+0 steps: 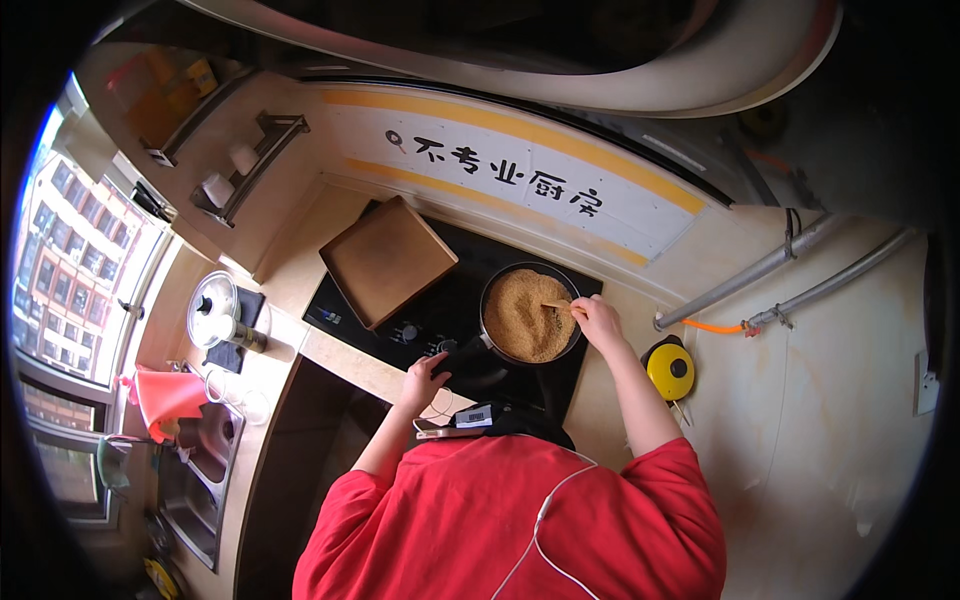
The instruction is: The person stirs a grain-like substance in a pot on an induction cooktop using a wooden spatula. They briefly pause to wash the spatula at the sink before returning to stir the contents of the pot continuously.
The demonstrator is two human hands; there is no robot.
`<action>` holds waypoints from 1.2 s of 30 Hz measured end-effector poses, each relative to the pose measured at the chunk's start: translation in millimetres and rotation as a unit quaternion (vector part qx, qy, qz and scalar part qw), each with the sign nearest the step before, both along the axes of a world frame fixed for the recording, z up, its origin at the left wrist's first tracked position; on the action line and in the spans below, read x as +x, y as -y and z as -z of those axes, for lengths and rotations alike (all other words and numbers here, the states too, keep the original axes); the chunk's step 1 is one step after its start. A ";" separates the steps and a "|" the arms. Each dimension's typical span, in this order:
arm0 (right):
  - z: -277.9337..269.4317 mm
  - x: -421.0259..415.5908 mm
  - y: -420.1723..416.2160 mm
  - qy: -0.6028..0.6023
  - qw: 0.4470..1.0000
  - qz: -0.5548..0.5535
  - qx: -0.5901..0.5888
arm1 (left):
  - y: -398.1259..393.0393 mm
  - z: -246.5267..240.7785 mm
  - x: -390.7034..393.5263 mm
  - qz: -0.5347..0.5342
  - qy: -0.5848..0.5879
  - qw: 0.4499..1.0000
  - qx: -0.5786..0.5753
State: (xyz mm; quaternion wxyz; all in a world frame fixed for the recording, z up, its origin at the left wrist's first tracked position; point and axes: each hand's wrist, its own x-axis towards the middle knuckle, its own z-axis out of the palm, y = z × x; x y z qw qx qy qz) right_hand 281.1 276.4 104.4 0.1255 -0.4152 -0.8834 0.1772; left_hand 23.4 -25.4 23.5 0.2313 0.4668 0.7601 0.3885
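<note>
A dark frying pan [487, 295] sits on the right side of a black glass cooktop [469, 238], filled with small tan grains [523, 315]. My right hand [598, 319] grips a wooden spatula [556, 304] over the pan's right rim, its blade in the grains. A darker patch of pan bottom shows beside the blade. My left hand [424, 381] is at the end of the black pan handle [471, 355], with thumb and fingers around it. Its fingertips lie close to a control knob [447, 346].
A square brown baking tray [390, 261] overlaps the cooktop's left part. A yellow round appliance [670, 370] stands right, below metal pipes [739, 277]. Left are a glass lid [212, 307], a jar [244, 334], a clear pitcher [236, 394] and a steel sink [196, 517].
</note>
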 end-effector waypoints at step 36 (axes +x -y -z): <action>-54.4 57.5 36.3 0.117 0.983 -0.127 -0.058 | -0.1 1.6 0.4 0.005 -0.017 1.000 0.013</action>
